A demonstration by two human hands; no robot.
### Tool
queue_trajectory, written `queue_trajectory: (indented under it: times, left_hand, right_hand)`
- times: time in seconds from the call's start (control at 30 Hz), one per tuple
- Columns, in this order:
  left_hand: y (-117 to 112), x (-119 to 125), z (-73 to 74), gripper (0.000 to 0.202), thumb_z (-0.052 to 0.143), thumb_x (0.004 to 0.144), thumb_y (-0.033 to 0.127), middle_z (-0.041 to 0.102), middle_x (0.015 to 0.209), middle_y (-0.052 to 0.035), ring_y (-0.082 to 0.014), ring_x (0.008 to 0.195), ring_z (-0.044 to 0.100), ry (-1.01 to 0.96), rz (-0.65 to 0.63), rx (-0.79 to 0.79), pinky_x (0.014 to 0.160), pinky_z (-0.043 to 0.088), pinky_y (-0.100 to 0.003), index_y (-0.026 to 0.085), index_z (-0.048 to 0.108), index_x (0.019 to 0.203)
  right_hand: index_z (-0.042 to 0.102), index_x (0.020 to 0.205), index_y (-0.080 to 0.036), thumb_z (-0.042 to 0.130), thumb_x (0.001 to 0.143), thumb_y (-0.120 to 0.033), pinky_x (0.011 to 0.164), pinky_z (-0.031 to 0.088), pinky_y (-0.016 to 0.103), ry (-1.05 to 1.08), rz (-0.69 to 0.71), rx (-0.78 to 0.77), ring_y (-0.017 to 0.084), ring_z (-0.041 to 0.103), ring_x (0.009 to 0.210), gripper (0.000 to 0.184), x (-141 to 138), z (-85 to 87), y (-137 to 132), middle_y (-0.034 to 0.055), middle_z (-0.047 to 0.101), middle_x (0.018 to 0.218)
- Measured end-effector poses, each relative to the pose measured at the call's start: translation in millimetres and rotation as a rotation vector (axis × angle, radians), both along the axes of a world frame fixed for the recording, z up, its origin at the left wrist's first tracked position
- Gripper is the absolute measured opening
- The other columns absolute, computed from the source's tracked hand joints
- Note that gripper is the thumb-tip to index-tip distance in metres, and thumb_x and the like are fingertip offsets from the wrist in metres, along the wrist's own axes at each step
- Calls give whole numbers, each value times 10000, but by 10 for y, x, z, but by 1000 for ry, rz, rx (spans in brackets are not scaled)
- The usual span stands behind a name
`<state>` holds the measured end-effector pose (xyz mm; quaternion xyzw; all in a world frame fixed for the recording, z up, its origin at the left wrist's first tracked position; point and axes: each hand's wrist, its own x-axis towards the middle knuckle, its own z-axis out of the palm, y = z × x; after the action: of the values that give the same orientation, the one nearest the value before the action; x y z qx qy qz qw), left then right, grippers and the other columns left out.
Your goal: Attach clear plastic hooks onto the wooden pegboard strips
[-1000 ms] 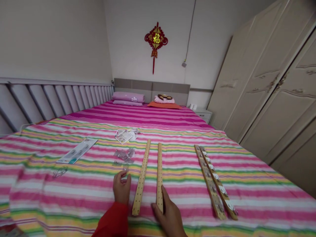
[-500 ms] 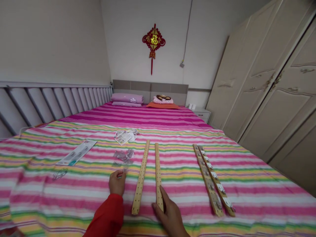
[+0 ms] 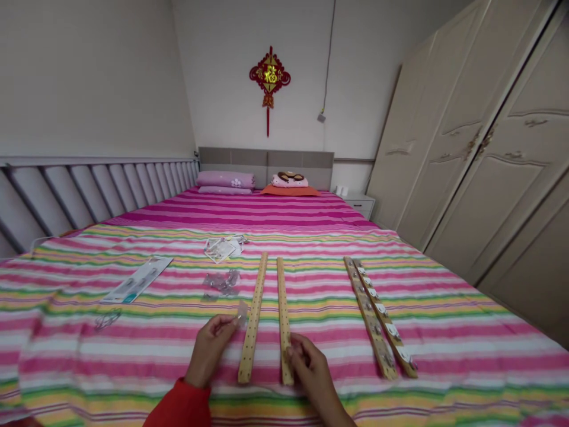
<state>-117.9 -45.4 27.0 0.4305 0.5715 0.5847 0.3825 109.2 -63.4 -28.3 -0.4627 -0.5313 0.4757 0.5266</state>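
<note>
My left hand [image 3: 210, 347] pinches a small clear plastic packet [image 3: 242, 313] just left of the left perforated wooden strip [image 3: 252, 326]. What the packet contains is too small to tell. My right hand [image 3: 311, 367] is at the right edge of the other perforated wooden strip [image 3: 284, 320], thumb and fingers drawn together by its near part. Whether anything is between those fingertips cannot be made out. The two strips lie side by side, pointing away from me. Beyond my left hand is a pile of small clear packets [image 3: 221, 283].
On the right lie two more wooden strips, one with small metallic pieces [image 3: 370, 320] and one with white pieces [image 3: 386, 320]. Left are a long white card [image 3: 137, 280] and a wire-like tangle [image 3: 108, 319]. Several cards [image 3: 220, 249] lie farther back on the striped bedspread [image 3: 146, 367].
My left hand has moved right and lifted a clear packet from beside the pile. My right hand no longer wraps around the right strip; its fingers have come together at the right edge.
</note>
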Motion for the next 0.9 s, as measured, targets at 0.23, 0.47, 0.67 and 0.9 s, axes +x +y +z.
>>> queue_trajectory:
  times: [0.23,0.47,0.67,0.9]
  left_hand:
    - [-257,411,65,240,675,663,436,668,669,-37,-169,618,620,286,-238,104,574,519,-266,197,670,694]
    - [-301,475,48,130,653,690,337,686,742,-50,-176,671,653,374,-360,158,618,548,-268,213,683,710]
    - [-368,618,-73,253,666,672,450,692,705,-43,-189,664,673,244,-213,101,603,560,-277,203,649,722]
    - [-473,874,-207,298,669,672,482,672,659,-36,-170,613,648,147,-268,20,567,539,-270,188,622,687]
  right_hand:
    - [705,882,-168,727,616,-601,508,430,239,190,3,-25,130,502,564,508,-93,385,-60,6,583,637]
    - [671,838,-150,744,591,-608,392,340,204,292,130,-209,80,435,387,525,-6,358,-88,-41,547,485]
    - [606,868,-168,831,541,-484,409,400,202,399,138,-219,109,557,434,507,-16,218,-204,-21,631,580]
    - [620,719,-152,803,596,-468,488,482,240,426,60,-231,137,606,472,385,10,195,-205,21,660,541]
